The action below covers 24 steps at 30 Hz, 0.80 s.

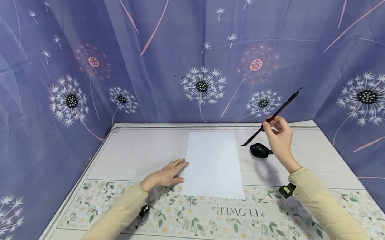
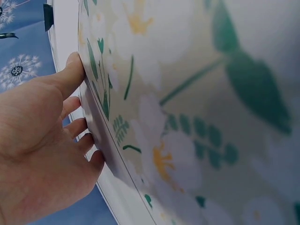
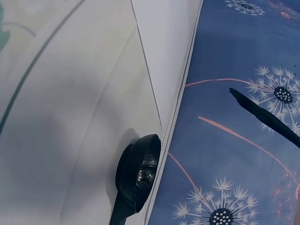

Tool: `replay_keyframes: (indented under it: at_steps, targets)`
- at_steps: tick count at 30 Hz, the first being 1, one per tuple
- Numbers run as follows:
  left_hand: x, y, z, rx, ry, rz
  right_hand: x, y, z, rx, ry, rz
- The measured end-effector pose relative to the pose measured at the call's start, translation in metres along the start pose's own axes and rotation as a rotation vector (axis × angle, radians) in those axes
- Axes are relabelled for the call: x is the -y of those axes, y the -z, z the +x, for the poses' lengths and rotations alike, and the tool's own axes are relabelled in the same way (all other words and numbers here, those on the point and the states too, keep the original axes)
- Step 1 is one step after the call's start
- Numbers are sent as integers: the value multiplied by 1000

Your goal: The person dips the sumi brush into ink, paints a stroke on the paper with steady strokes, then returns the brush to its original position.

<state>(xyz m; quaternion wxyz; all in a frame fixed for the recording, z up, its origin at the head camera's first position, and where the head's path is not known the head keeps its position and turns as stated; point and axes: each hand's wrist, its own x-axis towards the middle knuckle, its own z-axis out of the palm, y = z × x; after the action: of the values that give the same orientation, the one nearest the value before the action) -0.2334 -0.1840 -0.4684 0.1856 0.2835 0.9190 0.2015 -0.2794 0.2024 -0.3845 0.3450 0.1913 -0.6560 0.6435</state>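
A dark writing brush slants in the fingers of my right hand, tip down and to the left. In the right wrist view the brush's black tip shows in the air. Below it a small black ink dish with a short handle sits on the table; its inside looks wet and shiny in the right wrist view. My left hand rests with fingers extended at the left edge of a blank white sheet of paper. From the left wrist view, its thumb and fingertips meet the tabletop.
The table has a pale cover with a floral band along the near side, lettered "FLOWER" upside down. Behind and at both sides hangs a purple dandelion curtain. A black device is strapped at the right wrist.
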Motion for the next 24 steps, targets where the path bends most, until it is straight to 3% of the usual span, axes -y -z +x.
replay_keyframes:
  at_steps: [11, 24]
  targets:
    - [2, 0, 1, 1, -3, 10, -3, -1, 0, -26, -48, 108]
    - [1, 0, 0, 5, -3, 18, -28, -4, -1, -65, -100, 233]
